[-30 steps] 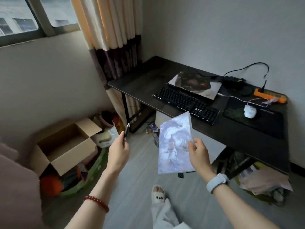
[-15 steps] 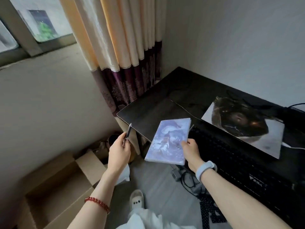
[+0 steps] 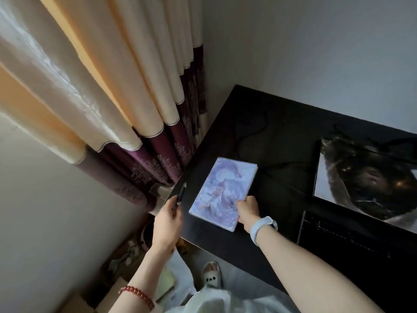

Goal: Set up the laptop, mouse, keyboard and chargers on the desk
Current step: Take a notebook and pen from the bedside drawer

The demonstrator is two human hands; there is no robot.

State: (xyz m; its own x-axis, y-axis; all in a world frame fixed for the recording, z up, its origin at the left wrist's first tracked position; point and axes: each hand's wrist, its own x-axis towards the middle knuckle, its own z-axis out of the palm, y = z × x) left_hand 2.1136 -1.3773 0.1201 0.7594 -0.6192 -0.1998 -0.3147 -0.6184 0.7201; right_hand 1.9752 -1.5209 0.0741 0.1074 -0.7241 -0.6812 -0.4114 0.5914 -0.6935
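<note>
- The curtain [image 3: 126,114] hangs at far left, cream and orange above with a purple patterned band along the bottom, reaching down beside the left end of the desk [image 3: 259,136].
- On the floor below the desk's left end lie some blurred things too dim to tell apart; a slippered foot [image 3: 211,275] shows near the bottom middle.
- The left hand [image 3: 168,224], a red bead bracelet [image 3: 137,294] on its wrist, pinches a dark pen [image 3: 181,194] between thumb and fingers; the pen points up and away, its tip over the desk's left edge.
- Just right of the pen, a notebook [image 3: 223,190] with a pale purple printed cover lies on the dark desk near its left front corner; whether it lies quite flat cannot be told.
- The right hand [image 3: 247,208], a white band [image 3: 262,229] on its wrist, grips the notebook's near right corner, thumb on top of the cover.
- A thin black cable [image 3: 252,132] runs over the desk behind the notebook toward the right.
- Further right, well apart from the notebook, the closed laptop [image 3: 361,177] lies on the desk, its lid bearing a dark picture.
- In front of the laptop, the black keyboard [image 3: 352,236] sits on the desk at lower right, partly cut by the frame edge.
</note>
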